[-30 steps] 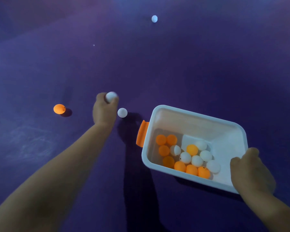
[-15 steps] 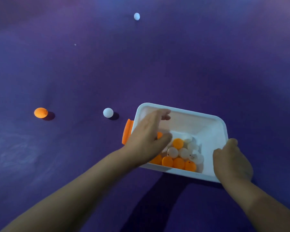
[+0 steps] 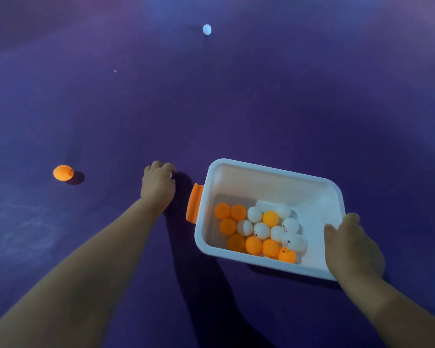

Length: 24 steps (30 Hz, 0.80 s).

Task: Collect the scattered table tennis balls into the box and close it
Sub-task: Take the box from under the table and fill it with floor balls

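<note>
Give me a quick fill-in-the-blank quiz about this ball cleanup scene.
The loose table tennis ball left of the left hand is ____.
The farthest table tennis ball is ____.
The white box, gripped by the right hand, holds balls of ____ colours.
Missing words: orange; white; two.

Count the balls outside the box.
3 outside the box: an orange ball at left, a white ball far ahead, and a second white ball mostly hidden under the left hand.
</note>
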Motion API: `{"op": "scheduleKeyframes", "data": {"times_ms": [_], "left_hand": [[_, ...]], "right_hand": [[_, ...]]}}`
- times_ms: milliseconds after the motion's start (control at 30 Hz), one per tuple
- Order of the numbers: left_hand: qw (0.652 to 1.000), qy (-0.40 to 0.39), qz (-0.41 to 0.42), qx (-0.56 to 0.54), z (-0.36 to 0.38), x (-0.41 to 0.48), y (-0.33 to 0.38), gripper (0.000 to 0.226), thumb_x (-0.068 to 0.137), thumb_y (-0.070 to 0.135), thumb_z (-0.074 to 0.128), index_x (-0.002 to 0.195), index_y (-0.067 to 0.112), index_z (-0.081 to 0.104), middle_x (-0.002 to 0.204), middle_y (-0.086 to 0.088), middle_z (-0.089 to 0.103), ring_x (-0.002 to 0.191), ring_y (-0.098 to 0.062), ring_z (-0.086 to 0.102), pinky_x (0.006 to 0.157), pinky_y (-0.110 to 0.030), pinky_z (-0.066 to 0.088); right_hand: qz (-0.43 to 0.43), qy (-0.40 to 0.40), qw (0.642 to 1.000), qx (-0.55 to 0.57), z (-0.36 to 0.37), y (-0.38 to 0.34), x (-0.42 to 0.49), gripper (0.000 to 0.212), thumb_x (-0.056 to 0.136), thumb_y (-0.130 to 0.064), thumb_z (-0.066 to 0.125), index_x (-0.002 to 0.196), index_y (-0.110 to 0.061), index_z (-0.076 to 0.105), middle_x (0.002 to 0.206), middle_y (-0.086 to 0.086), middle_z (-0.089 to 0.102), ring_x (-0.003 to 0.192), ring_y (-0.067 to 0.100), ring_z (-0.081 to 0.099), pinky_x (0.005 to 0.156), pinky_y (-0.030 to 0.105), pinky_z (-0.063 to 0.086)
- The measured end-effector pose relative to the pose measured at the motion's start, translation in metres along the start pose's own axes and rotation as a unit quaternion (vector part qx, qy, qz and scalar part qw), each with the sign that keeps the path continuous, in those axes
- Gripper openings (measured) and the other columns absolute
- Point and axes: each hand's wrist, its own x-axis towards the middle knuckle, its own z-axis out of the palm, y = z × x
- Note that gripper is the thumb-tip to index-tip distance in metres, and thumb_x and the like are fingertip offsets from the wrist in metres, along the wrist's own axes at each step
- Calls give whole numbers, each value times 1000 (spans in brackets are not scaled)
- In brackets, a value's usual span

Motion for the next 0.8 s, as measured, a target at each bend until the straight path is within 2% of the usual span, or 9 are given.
{"op": "scheduleKeyframes", "data": {"times_ms": [100,167,233,300,400,467,567,667,800], "left_hand": [[993,78,-52,-68,-17,-5,-12,12,84,5,49,92,5,58,106,-14,52,96,-31,49,74,-37,39],[976,149,-120,-101,-44,-4,-29,8,81,9,48,85,5,54,102,-16,52,80,-30,46,69,-38,36],[958,207,-174,-93,-72,-1,-56,15,82,13,51,94,5,55,110,-18,51,82,-33,50,70,-41,38],[943,240,-220,-67,-93,0,-88,33,83,16,55,114,8,52,124,-20,43,94,-43,56,78,-48,44],[945,189,-266,-15,-110,5,-131,56,86,23,58,137,19,38,136,-23,32,106,-48,54,90,-52,43],[959,103,-263,4,-113,10,-152,64,87,28,59,144,23,31,139,-23,30,113,-47,51,94,-51,41],[971,40,-235,32,-108,14,-168,52,88,26,59,137,19,42,132,-22,39,107,-45,53,84,-47,43],[975,83,-205,17,-104,14,-162,39,88,25,57,123,12,48,121,-21,48,101,-45,55,80,-46,43],[960,169,-94,-201,-112,0,-95,22,86,36,57,102,22,51,88,-2,57,79,-25,56,66,-35,41]], "right_hand": [[-24,-9,999,19,-11,-3,-3,22,97,-31,40,90,-11,36,67,6,52,55,22,49,47,28,31],[-41,-4,999,32,-17,-15,-3,20,97,-30,40,92,-11,36,67,5,50,56,20,48,47,28,30],[-70,-3,997,27,-19,-34,-3,20,97,-31,41,92,-12,35,67,3,49,56,18,47,46,27,28],[-104,-15,994,13,-16,-56,-3,20,97,-31,40,91,-13,34,67,1,48,56,16,46,45,26,26],[-140,-31,990,2,-5,-85,-5,21,97,-33,41,90,-14,36,68,0,50,56,14,47,44,27,27],[-149,-37,988,5,3,-98,-5,22,97,-33,41,89,-13,37,67,0,50,56,15,48,44,27,28],[-142,-43,989,10,13,-107,-6,22,98,-33,40,90,-12,38,67,0,49,57,16,48,45,27,28],[-135,-37,990,2,23,-112,-11,23,98,-33,39,89,-12,35,68,0,48,57,18,48,45,27,29],[-132,-23,991,-3,28,-114,-14,22,98,-32,38,88,-13,34,67,1,50,57,19,49,47,28,31]]}}
